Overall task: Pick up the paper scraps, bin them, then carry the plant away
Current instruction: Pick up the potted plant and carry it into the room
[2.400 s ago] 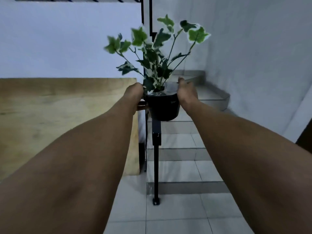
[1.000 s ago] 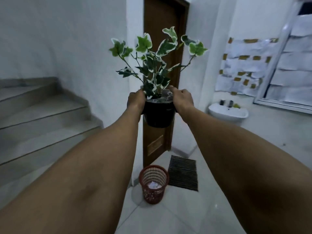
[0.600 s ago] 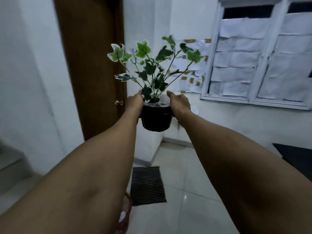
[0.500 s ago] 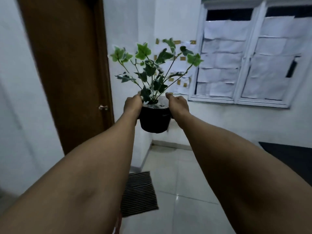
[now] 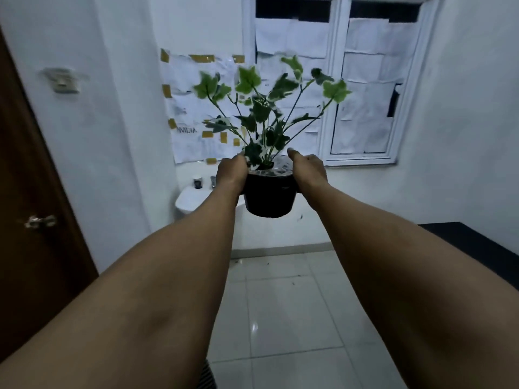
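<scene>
An ivy plant with green-and-white leaves (image 5: 269, 113) grows from a small black pot (image 5: 269, 196), held up in the air at arm's length, centre of view. My left hand (image 5: 231, 173) grips the pot's left rim and my right hand (image 5: 308, 171) grips its right rim, thumbs over the top. The pot stays upright. No bin and no paper scraps are in view.
A brown door (image 5: 33, 209) with a metal handle stands at the left. A white washbasin (image 5: 193, 202) hangs on the wall behind the pot. Windows covered with paper sheets (image 5: 362, 88) fill the far wall. A dark counter (image 5: 477, 245) is at right. Pale floor tiles (image 5: 280, 313) lie below.
I have turned right with the plant in both hands: stairs, then the red basket and floor mat passed out of view; the door slid left and the window wall now faces me.
</scene>
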A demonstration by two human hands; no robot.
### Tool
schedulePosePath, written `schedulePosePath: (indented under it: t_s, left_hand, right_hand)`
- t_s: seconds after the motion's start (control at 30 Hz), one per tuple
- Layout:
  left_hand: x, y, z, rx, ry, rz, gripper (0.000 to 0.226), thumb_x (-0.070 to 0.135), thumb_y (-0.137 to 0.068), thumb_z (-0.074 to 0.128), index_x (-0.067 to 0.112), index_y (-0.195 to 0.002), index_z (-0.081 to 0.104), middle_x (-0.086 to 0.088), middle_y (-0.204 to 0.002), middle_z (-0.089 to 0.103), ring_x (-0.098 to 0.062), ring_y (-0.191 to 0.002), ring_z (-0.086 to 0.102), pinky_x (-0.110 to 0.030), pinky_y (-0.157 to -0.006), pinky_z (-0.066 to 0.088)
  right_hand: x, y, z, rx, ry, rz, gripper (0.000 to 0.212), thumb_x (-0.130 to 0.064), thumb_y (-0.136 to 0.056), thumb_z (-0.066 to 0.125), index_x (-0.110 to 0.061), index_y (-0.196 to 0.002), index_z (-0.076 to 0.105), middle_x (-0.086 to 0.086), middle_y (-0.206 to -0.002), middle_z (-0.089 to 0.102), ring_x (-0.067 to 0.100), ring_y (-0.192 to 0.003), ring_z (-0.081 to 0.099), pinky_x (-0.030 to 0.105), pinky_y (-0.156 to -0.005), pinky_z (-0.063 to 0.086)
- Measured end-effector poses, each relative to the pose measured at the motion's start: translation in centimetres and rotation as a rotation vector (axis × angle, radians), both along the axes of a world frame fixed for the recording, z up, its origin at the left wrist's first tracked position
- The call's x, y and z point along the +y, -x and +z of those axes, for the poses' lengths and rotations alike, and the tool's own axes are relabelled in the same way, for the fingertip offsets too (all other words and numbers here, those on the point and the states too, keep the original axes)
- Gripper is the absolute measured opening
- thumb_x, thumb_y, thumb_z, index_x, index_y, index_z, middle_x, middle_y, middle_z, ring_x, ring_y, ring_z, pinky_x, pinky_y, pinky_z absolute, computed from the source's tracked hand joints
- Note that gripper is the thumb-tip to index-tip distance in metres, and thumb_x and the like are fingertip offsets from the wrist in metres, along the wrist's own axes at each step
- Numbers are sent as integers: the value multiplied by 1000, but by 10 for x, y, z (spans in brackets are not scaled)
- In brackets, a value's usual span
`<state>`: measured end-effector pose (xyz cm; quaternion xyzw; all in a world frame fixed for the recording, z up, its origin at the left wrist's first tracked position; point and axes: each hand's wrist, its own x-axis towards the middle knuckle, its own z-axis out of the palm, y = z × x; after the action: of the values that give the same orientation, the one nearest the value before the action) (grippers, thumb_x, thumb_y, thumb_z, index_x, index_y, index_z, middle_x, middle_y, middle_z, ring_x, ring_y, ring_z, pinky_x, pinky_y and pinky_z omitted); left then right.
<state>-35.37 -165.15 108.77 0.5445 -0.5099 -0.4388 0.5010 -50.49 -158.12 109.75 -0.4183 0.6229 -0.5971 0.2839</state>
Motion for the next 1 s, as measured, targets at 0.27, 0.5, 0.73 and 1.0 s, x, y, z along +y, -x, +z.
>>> schedulePosePath:
  t_s: [0.27, 0.5, 0.73, 1.0]
  left_hand:
    - [-150, 110, -8, 48, -41, -50, 58, 44, -72, 43, 13, -116, 64, -10, -114, 68, -33, -101, 64, -48, -95, 53]
    - [-275, 179, -14, 18, -47, -92, 56, 46, -71, 47, 11, -110, 67, -13, -118, 68, -35, -107, 64, -50, -96, 53]
    - [-408, 242, -22, 4, -24, -177, 61, 45, -70, 45, 9, -115, 64, -13, -115, 67, -34, -103, 64, -49, -95, 53]
    - [-571, 325, -16, -111, 3, -314, 61, 41, -76, 37, 6, -120, 61, -16, -121, 62, -35, -105, 61, -42, -87, 51]
  right_hand:
    - [-149, 104, -8, 25, -8, -31, 44, -51, -88, 56, -9, -102, 59, 3, -91, 59, 32, -98, 62, 48, -96, 51]
    - [-269, 172, -15, 30, -11, -68, 38, -55, -85, 57, -18, -92, 52, 7, -106, 60, 30, -103, 60, 49, -97, 50]
    - [-408, 230, -37, -9, -33, -147, 56, -59, -80, 57, -12, -108, 57, 10, -113, 62, 31, -102, 61, 50, -95, 52]
    - [-552, 299, -41, -51, -51, -307, 62, -62, -75, 55, -11, -110, 59, 10, -111, 64, 32, -102, 62, 49, -93, 53]
